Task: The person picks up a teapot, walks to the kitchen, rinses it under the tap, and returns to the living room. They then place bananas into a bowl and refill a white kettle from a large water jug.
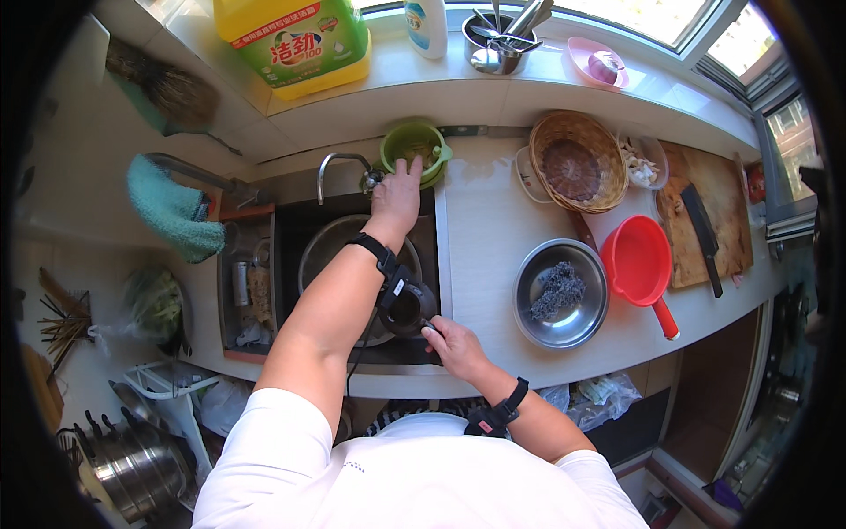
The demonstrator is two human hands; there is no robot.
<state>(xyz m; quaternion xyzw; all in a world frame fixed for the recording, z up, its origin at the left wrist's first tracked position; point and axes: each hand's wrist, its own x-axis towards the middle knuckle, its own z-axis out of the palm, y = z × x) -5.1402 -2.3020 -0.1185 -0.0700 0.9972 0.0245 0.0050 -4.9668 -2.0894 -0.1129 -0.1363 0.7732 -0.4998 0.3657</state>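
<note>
My left hand (400, 192) reaches to the near rim of a green plastic bowl (418, 137) behind the sink, its fingers apart over the bowl; whether it grips anything cannot be told. Beside that hand is the base of the curved metal faucet (344, 159). With my right hand (456, 347) I hold a small dark pan (408, 311) by its handle, over the sink (291, 231). Beneath my left forearm a large round metal basin (317, 251) sits in the sink, partly hidden.
Right of the sink stand a steel bowl (519, 297) with a dark scouring pad (558, 291), a red ladle (636, 261), a wicker basket (578, 162) and a cutting board (720, 198) bearing a cleaver (700, 231). A teal towel (175, 208) hangs left. Utensils stand in a steel pot (499, 59) on the sill.
</note>
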